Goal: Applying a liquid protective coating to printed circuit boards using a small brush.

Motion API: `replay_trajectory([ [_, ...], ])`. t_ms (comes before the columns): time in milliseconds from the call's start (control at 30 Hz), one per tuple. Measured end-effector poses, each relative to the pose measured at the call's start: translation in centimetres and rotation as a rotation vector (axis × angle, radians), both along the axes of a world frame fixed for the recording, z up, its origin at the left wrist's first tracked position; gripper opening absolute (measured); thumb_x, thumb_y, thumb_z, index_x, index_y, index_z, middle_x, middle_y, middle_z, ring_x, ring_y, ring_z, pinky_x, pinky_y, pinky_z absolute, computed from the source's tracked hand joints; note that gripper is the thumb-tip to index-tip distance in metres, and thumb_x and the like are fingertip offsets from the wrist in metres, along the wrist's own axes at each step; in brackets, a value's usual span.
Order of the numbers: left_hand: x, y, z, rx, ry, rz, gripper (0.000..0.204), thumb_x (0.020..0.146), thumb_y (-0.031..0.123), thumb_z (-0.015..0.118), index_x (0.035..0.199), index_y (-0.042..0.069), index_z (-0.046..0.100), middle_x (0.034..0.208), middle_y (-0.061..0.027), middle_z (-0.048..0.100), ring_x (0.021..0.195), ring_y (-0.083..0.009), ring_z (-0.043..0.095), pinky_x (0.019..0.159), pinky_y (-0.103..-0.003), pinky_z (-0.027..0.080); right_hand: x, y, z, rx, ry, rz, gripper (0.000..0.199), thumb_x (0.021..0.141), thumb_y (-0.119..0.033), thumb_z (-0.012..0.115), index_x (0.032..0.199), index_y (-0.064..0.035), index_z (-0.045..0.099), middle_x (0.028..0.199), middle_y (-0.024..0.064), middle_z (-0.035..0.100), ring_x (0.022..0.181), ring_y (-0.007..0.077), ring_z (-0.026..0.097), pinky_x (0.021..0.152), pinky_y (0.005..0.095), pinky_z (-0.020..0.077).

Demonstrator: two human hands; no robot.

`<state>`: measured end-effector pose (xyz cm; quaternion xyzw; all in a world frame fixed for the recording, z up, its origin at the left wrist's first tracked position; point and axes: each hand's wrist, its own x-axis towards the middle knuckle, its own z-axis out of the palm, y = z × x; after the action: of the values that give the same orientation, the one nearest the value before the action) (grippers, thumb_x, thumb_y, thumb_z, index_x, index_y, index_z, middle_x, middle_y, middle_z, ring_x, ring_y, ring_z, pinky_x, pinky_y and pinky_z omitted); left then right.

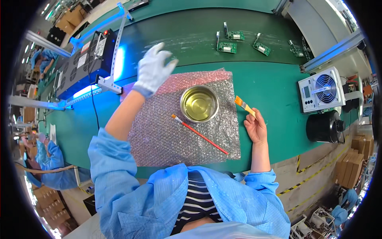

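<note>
My left hand (154, 71) wears a white glove and is raised above the far left corner of a bubble-wrap sheet (167, 135), fingers spread and empty. My right hand (256, 126) is bare and rests at the sheet's right edge, holding a small flat brush (243, 105) with a wooden handle and orange bristles pointing up and left. A round metal bowl (199, 104) of yellowish liquid stands on the sheet. A thin red-handled brush (200, 134) lies diagonally on the sheet below the bowl.
Several green circuit boards (227, 47) lie on the dark conveyor belt (187, 32) beyond the sheet. A black box with blue light (85, 59) sits far left. A white fan unit (321, 88) and a black cylinder (324, 126) stand right. Another person in blue (47, 159) works at left.
</note>
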<state>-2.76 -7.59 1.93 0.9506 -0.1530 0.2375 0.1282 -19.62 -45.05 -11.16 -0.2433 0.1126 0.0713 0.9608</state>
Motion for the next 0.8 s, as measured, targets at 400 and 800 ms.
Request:
replay_trajectory([
  [400,14.9,-16.5,-6.0,0.133,0.397,0.117,0.046,0.082,0.048,0.059,0.093,0.005,0.072,0.111,-0.0178,0.066,0.102,-0.0303,0.064,0.082,-0.040,0.053,0.0,0.1,0.0,0.016,0.011,0.019,0.027,0.097,-0.020,0.052,0.118,-0.0033,0.055,0.077,0.0041,0.051,0.074,0.0141,0.047,0.063,0.0283,0.0426],
  [800,6.7,-4.9,-3.8,-0.278,0.495,-0.302,0.025,0.087,0.020,0.066,0.089,-0.005,0.060,0.087,-0.0146,0.061,0.081,-0.0247,0.063,0.074,-0.035,0.052,0.1,0.5,0.6,-0.013,0.118,-0.050,0.027,0.099,-0.018,0.049,0.120,-0.0020,0.054,0.076,0.0029,0.048,0.071,0.0124,0.043,0.062,0.0263,0.0406],
])
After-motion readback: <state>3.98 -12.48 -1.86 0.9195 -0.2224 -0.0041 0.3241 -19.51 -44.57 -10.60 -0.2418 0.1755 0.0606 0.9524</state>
